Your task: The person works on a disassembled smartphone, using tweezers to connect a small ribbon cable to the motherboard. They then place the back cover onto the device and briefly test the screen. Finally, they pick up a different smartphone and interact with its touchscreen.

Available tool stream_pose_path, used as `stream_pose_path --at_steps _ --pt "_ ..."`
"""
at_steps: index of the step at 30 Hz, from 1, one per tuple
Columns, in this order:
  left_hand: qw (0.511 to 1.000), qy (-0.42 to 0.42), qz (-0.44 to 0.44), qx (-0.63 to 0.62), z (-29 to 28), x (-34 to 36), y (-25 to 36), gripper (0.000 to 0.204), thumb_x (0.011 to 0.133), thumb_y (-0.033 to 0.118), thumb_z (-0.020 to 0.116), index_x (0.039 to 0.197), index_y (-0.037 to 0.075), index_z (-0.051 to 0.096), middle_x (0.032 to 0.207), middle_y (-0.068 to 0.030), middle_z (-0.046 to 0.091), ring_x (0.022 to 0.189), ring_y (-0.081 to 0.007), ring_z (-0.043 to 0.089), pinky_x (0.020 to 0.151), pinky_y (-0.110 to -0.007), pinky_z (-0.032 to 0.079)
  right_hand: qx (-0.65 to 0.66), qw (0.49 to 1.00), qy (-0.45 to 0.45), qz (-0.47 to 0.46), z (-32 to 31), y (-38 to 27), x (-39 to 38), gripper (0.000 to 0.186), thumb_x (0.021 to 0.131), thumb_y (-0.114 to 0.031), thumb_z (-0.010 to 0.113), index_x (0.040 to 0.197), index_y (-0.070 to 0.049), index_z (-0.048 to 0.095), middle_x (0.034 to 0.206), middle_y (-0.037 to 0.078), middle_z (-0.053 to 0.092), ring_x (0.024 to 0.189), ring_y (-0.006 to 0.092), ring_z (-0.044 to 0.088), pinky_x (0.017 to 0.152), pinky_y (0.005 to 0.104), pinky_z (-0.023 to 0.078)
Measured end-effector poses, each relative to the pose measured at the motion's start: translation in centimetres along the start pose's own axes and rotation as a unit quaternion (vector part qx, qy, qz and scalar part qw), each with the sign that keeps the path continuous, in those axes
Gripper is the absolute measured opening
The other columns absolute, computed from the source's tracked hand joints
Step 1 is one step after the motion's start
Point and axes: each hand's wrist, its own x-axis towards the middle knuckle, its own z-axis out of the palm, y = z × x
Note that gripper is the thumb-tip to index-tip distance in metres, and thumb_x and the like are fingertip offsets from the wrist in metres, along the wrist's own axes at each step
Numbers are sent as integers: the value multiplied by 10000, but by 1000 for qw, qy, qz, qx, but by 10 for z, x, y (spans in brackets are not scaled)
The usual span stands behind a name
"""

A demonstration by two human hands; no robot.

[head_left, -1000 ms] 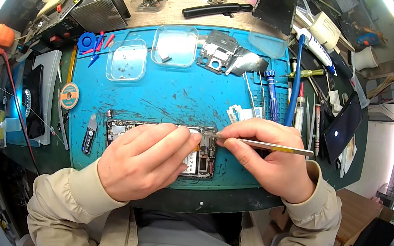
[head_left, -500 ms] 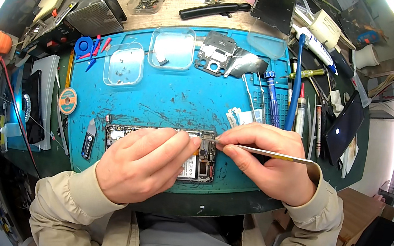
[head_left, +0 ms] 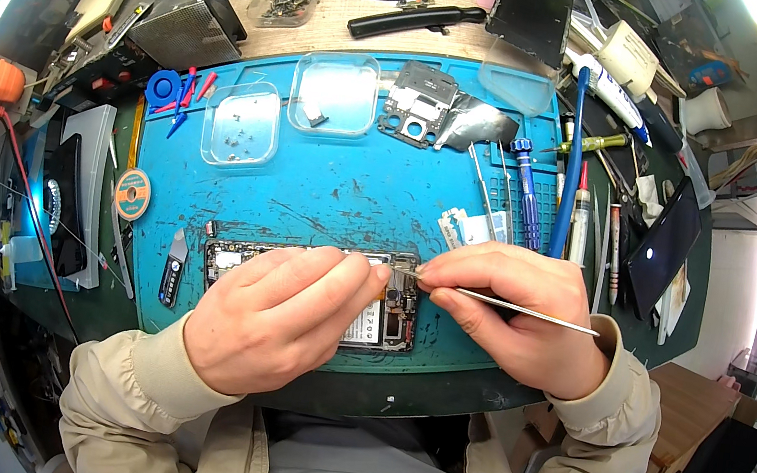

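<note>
Tipped toward me now, the far end of the metal tool (head_left: 546, 315) sits lower than it did a second ago, and its thin edge shows. Thumb and forefinger of my right hand (head_left: 537, 344) are closed on it, with its tip just beside my left fingertips. My left hand (head_left: 275, 319) is bent over the phone (head_left: 400, 309), fingers bunched; I cannot tell whether they grip anything. The phone lies opened on the blue mat (head_left: 336, 192), its middle hidden under that hand. A knife (head_left: 172, 270) lies left of it, and two clear trays (head_left: 238, 144) stand beyond.
</note>
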Motion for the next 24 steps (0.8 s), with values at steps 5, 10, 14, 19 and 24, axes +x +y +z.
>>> stream_pose_path --at_steps 5,10,14,19,24 --pt "1000 8 4 7 -2 4 1 433 782 64 704 1198 -55 695 1176 -104 624 1041 -218 651 858 -339 557 0 1000 -3 4 -1 -2 1 112 885 -2 756 994 -10 733 932 102 745 816 268 727 692 335 572" --pt "1000 14 -12 4 2 0 4 530 714 -5 680 1243 -38 700 1208 -110 639 1025 -260 663 859 -375 564 -3 1000 0 1 0 -1 0 107 886 -2 754 990 -8 733 926 107 743 813 269 726 690 332 569" --pt "1000 10 -15 -5 0 2 3 525 713 -6 680 1237 -45 700 1210 -115 641 1027 -259 665 862 -379 569 10 1000 -2 26 -1 -3 1 102 887 -1 753 987 -5 734 923 111 742 814 270 727 692 330 569" --pt "1000 13 -13 1 2 1 5 528 709 -6 678 1235 -46 700 1212 -117 641 1029 -264 664 847 -378 568 0 1000 -1 5 -1 -2 2 105 887 -3 753 991 -9 736 913 114 740 803 273 726 688 330 568" --pt "999 21 2 43 0 3 6 361 821 68 691 1155 -69 694 1150 -117 630 1015 -226 652 847 -335 556 14 1000 3 25 1 -3 0 115 893 -15 760 1006 -4 746 925 119 748 815 262 735 712 326 576"
